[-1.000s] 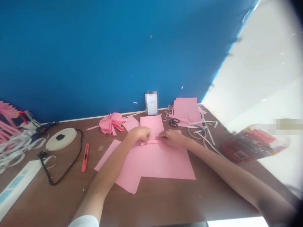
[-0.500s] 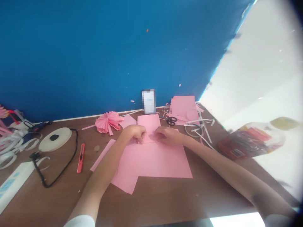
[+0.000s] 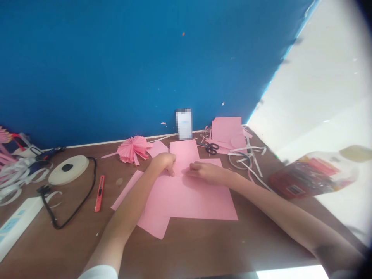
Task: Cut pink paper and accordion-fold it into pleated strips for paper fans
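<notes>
A smaller piece of pink paper (image 3: 183, 149) lies over a large pink sheet (image 3: 188, 197) at the middle of the table. My left hand (image 3: 165, 162) has its fingers curled down at the small piece's left edge, thumb and fingertips closed on it. On the other side my right hand (image 3: 205, 171) is low over the paper, its fingers bent together and pinching near the lower right edge of the small piece. The exact grip under the right fingers is partly hidden.
Black scissors (image 3: 210, 148) and paper strips lie behind on the right, near more pink paper (image 3: 228, 131). A phone (image 3: 184, 124) leans on the blue wall. To the left are a pink paper rosette (image 3: 134, 149), a red cutter (image 3: 99, 193) and a white disc (image 3: 68, 170). A bottle (image 3: 314, 172) stands right.
My right hand has slid slightly down and left along the small paper's lower edge. My left hand stays at the left edge with little movement. The view has shifted slightly.
</notes>
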A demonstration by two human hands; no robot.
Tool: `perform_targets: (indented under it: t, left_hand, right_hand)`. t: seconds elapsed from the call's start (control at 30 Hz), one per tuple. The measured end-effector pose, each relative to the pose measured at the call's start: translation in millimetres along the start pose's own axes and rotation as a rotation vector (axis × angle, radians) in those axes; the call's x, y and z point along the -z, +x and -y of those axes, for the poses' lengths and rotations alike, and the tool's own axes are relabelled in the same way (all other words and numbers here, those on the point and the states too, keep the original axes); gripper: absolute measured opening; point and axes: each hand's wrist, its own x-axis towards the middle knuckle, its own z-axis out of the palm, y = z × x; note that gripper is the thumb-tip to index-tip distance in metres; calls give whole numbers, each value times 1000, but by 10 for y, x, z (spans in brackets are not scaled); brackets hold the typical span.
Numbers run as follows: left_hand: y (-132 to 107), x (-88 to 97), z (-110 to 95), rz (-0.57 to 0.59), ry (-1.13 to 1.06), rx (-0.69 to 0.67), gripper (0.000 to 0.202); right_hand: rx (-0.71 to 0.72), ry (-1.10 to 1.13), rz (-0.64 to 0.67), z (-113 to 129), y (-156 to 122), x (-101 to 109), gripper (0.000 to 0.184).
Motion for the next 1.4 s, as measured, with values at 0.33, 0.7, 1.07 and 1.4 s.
perform_targets:
  t: [0.33,0.7,1.07,1.4]
  left_hand:
    - [-51,15,-49,1,-2,-47,36]
    - [97,-83,-118,-64,-82,-298,38]
    - [29,-88,-216,-172,46,-88,55]
    - [181,-46,137,-62,-90,-297,42]
  right_hand:
    - [-144,-302,66,305,47,-48,46]
    - [-149,-309,98,330,53,-36,50]
    - [-210,-168,178,253,49,18,30]
    - [-240,173,138,141,-3,260,26]
